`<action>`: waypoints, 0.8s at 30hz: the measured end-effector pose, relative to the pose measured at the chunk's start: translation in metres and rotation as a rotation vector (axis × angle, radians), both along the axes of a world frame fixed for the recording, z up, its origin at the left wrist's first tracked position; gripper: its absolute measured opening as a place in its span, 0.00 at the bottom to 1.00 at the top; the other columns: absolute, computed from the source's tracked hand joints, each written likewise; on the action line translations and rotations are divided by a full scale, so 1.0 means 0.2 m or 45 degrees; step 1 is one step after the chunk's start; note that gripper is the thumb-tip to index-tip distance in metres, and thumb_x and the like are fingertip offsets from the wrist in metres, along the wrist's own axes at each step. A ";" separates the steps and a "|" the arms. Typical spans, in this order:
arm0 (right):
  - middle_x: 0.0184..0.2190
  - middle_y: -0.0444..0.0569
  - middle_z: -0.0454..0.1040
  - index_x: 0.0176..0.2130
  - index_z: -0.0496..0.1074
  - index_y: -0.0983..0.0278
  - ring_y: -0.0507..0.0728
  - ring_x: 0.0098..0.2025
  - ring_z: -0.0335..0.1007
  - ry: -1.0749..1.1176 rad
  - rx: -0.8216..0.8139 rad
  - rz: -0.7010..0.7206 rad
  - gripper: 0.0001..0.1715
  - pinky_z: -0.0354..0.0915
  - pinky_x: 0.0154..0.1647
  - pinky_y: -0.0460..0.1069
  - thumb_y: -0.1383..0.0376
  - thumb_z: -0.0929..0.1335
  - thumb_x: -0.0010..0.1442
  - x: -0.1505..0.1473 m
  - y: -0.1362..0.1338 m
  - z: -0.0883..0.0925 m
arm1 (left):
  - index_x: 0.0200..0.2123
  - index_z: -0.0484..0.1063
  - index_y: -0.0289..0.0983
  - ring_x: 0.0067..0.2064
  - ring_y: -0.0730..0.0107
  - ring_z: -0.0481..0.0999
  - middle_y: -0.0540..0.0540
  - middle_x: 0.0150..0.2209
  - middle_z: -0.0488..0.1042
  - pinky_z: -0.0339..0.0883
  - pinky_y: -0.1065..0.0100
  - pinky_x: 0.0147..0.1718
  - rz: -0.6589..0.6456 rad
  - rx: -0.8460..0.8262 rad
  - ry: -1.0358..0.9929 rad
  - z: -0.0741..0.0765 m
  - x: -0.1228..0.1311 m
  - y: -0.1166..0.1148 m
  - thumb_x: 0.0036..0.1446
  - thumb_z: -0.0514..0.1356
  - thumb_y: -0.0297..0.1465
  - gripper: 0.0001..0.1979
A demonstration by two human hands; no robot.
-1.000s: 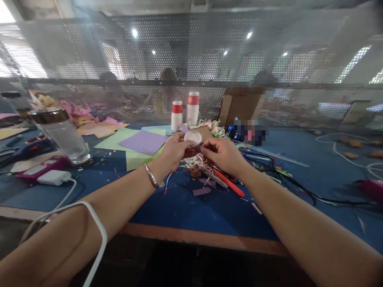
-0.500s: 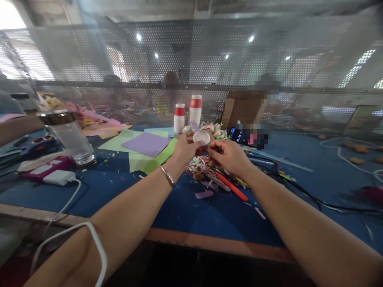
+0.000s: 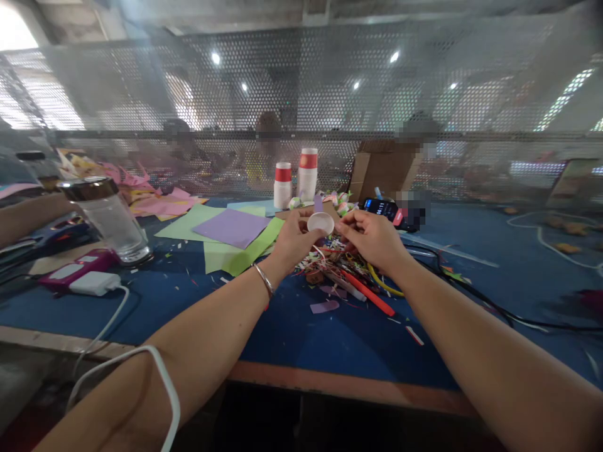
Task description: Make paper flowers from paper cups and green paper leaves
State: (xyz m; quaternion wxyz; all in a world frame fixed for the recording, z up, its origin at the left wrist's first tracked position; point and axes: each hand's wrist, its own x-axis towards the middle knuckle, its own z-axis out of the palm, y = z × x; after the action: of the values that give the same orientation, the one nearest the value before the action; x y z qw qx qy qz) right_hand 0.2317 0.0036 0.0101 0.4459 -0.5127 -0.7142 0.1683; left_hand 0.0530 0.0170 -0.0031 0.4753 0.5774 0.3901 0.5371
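My left hand (image 3: pixel 293 240) is closed around a small white paper cup (image 3: pixel 320 224), its round opening tilted toward me. At the cup's right side, the fingers of my right hand (image 3: pixel 370 237) are pinched together on its rim. A purple paper strip (image 3: pixel 318 202) stands up just behind the cup; I cannot tell whether it is fixed to it. Beneath my hands is a heap of paper scraps (image 3: pixel 336 267), with a red pen-like stick (image 3: pixel 370 294) lying across its front. A cut purple paper piece (image 3: pixel 325 307) lies nearer to me.
Two stacks of paper cups (image 3: pixel 308 179) stand behind my hands. Coloured paper sheets (image 3: pixel 230 227) lie left, beside a glass bottle (image 3: pixel 113 216) and a purple power strip (image 3: pixel 78 270). A phone (image 3: pixel 379 207) and cardboard box (image 3: pixel 381 169) are behind right; cables (image 3: pixel 475 295) cross the right side.
Both hands and the cup have shifted slightly right. The cup has turned a little, its opening tipping more toward me, and the purple strip behind it now shows more upright.
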 end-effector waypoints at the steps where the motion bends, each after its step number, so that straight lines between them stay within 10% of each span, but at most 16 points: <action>1: 0.24 0.47 0.75 0.33 0.73 0.61 0.57 0.25 0.71 0.009 -0.003 0.004 0.17 0.66 0.27 0.51 0.49 0.71 0.59 0.00 0.00 0.00 | 0.49 0.67 0.36 0.27 0.75 0.73 0.48 0.34 0.77 0.63 0.72 0.26 -0.005 0.017 0.017 0.00 0.00 0.00 0.53 0.67 0.22 0.20; 24: 0.24 0.45 0.76 0.35 0.76 0.61 0.55 0.21 0.70 0.258 -0.073 0.054 0.19 0.69 0.23 0.50 0.48 0.73 0.57 0.00 0.00 0.00 | 0.38 0.72 0.34 0.27 0.76 0.72 0.49 0.31 0.76 0.65 0.72 0.26 -0.362 0.019 0.083 0.01 -0.08 0.02 0.55 0.65 0.21 0.08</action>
State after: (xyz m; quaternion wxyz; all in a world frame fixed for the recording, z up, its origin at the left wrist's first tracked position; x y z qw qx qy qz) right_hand 0.2315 0.0029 0.0111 0.4973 -0.4904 -0.6711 0.2488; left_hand 0.0370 0.0208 -0.0004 0.5294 0.6476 0.3155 0.4481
